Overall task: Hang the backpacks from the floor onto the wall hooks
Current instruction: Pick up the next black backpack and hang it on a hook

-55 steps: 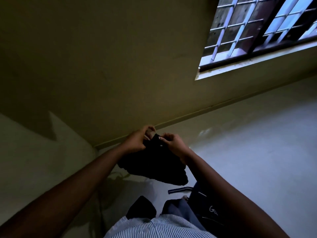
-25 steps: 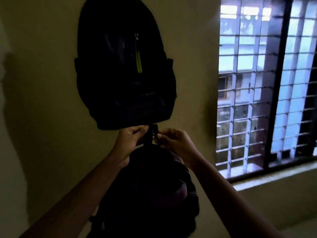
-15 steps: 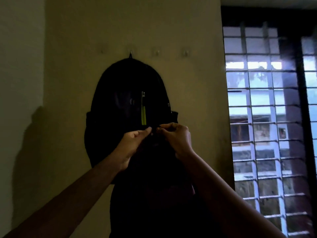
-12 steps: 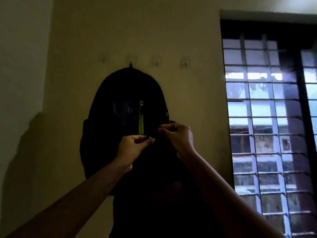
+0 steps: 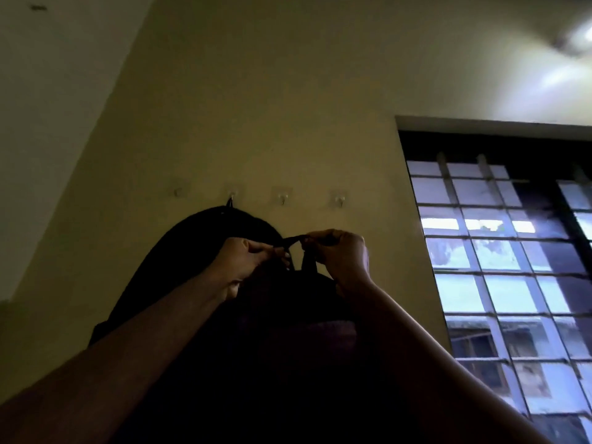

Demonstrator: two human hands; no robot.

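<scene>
A dark backpack (image 5: 288,331) hangs from my two hands in front of the wall. My left hand (image 5: 243,261) and my right hand (image 5: 342,254) pinch its top carry loop (image 5: 293,240) and stretch it flat between them. The loop is just below a free clear wall hook (image 5: 283,198), not touching it. Another free hook (image 5: 339,200) is to the right. A black backpack (image 5: 198,251) hangs behind from a hook (image 5: 230,201), partly hidden by my left arm. A further hook (image 5: 177,191) sits at the left.
A barred window (image 5: 506,283) fills the wall to the right of the hooks. A side wall (image 5: 48,123) meets the hook wall at a corner on the left. A ceiling light (image 5: 576,36) glows at the top right.
I have lifted the dark backpack from the floor up along the wall, past the front of the hanging black backpack, until its loop is just below the hooks. My view has tilted upward.
</scene>
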